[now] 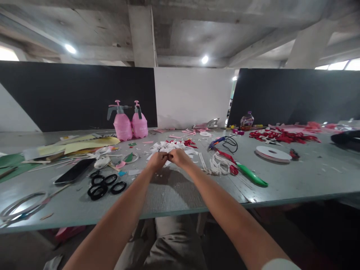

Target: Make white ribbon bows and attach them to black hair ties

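Observation:
My left hand (pixel 158 160) and my right hand (pixel 180 157) meet over the table, fingertips pressed together. Both are closed. Whatever they pinch is too small and too covered by the fingers to name. Right behind them lies a pile of white ribbon pieces (pixel 165 146), with a few red ribbon pieces (pixel 190 143) at its right side. To the right of my right hand are a loose tangle of white ribbon (pixel 221 164) and a blue glue gun (pixel 218 141) with a black cord. Several black rings (pixel 98 187) lie to the left of my left hand.
Two pink spray bottles (pixel 123 126) stand at the back. A phone (pixel 75 171) and yellow sheets (pixel 91 144) lie left. On the right are a green-handled tool (pixel 251 174), a ribbon spool (pixel 272 154) and a red ribbon heap (pixel 284 135). Black and white panels (pixel 192 97) close off the back.

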The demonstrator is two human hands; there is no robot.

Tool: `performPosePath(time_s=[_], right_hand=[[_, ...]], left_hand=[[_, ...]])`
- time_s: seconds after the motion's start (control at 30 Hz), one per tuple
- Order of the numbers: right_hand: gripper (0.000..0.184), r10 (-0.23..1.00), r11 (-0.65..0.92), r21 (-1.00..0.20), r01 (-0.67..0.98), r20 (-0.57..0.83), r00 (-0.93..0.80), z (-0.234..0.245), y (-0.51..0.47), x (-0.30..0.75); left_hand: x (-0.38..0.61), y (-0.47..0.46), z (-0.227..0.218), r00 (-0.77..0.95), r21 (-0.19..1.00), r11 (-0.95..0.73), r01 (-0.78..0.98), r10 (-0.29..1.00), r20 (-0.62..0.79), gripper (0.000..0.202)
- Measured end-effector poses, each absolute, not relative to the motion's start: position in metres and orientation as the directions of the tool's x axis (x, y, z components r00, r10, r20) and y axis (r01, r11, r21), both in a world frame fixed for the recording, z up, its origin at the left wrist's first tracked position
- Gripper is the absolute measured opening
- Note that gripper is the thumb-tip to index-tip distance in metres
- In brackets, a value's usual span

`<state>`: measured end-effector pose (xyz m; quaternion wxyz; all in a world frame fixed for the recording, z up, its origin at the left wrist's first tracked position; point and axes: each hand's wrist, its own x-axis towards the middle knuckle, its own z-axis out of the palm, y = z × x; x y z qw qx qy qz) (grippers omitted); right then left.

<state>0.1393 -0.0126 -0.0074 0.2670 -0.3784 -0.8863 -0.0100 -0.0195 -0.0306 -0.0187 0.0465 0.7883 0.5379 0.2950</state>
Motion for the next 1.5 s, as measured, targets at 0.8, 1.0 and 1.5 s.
performPosePath(time_s=[0.8, 1.0, 1.5], right_hand=[[0.026, 0.928, 0.336, -0.942, -0.001, 0.331, -0.168, -0.026, 0.001, 0.132], [0.026, 0.872, 0.444, -0.896, -0.002, 0.433, -0.226, -0.025, 0.002, 0.133], [0.035, 0.791, 0.599, -0.759, 0.254, 0.514, -0.331, -0.020, -0.005, 0.138]], left_hand=[[-0.022, -0.018, -0.027, -0.025, 0.642, -0.481, 0.597, 0.789, 0.614, 0.027], [-0.019, -0.022, -0.025, -0.056, 0.651, -0.516, 0.557, 0.759, 0.649, 0.024], [-0.024, -0.034, -0.014, 0.072, 0.488, -0.530, 0.693, 0.725, 0.685, 0.025]])
